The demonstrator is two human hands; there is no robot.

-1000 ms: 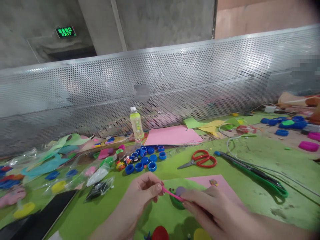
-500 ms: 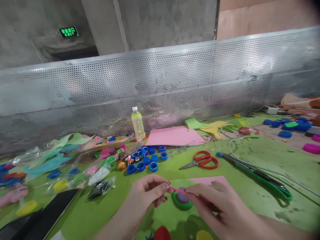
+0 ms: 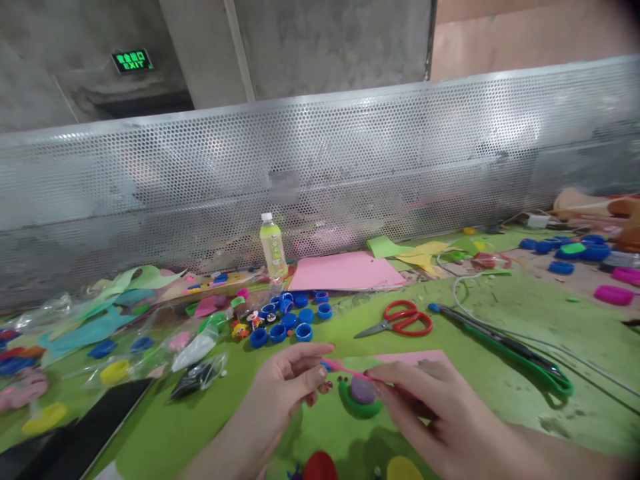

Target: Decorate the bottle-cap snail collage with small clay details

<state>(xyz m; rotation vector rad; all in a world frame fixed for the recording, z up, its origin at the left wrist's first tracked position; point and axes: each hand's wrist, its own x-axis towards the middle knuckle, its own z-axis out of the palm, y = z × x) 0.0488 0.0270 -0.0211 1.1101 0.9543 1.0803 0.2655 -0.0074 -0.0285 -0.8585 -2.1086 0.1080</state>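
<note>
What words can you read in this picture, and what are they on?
"EXIT": on the glowing green sign high on the concrete wall; the small signs above that word are too blurred to read.
The label on the drink bottle is too small to read.
A patch on the metal screen is blurred out.

The far end of the pink strip (image 3: 345, 369) is covered by the right hand (image 3: 430, 417), so its length cannot be told. Below the grip, a red cap (image 3: 320, 467) and a yellow cap (image 3: 404, 469) are cut by the bottom edge. Behind the fingers, the pink sheet (image 3: 415, 358) is mostly hidden.
</note>
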